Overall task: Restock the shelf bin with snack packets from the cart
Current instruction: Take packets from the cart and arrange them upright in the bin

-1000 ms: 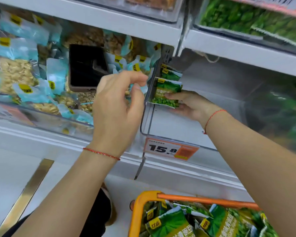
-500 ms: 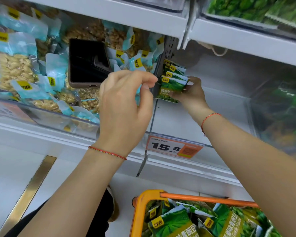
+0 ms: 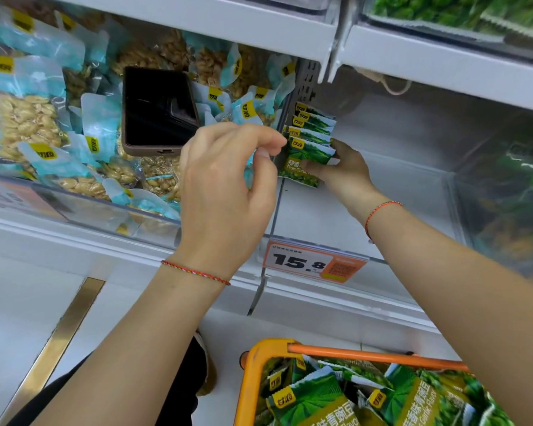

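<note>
A short row of green pea snack packets (image 3: 316, 126) stands on edge at the back left of a clear shelf bin (image 3: 366, 216). My right hand (image 3: 348, 176) grips the front packet (image 3: 305, 158) by its right edge and holds it against that row. My left hand (image 3: 225, 192) hovers at the bin's left wall with loosely curled fingers; its index fingertip is at the top left corner of the packets and nothing shows between finger and thumb. Below, an orange cart (image 3: 253, 379) holds several more green packets (image 3: 314, 401).
A dark phone (image 3: 157, 112) lies on blue peanut packets (image 3: 28, 121) in the bin to the left. A price tag reading 15.8 (image 3: 311, 262) hangs on the bin's front. Another clear bin (image 3: 520, 195) to the right holds green packets. Shelves run overhead.
My right hand has carried the green packet up and back, from the bin floor to the row of standing packets. My left hand has stayed by the bin's left wall.
</note>
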